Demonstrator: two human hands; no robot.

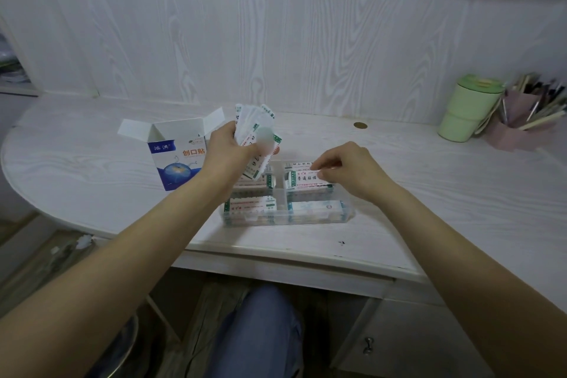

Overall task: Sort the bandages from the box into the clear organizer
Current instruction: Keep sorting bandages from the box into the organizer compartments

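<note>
At the left of the white wood-grain desk (pixel 92 163) stands a white and blue cardboard box (pixel 178 159), its top flaps open; orange characters reading 创口贴 run across its front above a blue globe, and smaller white writing on a blue band at the upper left is too blurred to read. Just right of it, the left hand (pixel 230 147) holds up a fanned bundle of wrapped bandages (pixel 254 129), fingers and thumb curled round the lower part of the fan; the wrappers are white with green edges and print too small to read, and their number cannot be counted. Below and to the right lies the clear organizer (pixel 346 215), a shallow see-through tray in which four compartments show, two front and two back, each holding stacked bandages with green-edged wrappers. The right hand (pixel 346 172) hangs over the back right compartment, fingertips pinching one flat bandage (pixel 310 182) that lies on that stack; its wrapper shows large characters, partly covered, that seem to begin 普通. Farther right a small brass-coloured disc (pixel 360 125) sits in the desktop, then one pale green lidded cup (pixel 466 110), and beside it a pink holder (pixel 515 132) crowded with pens.
</note>
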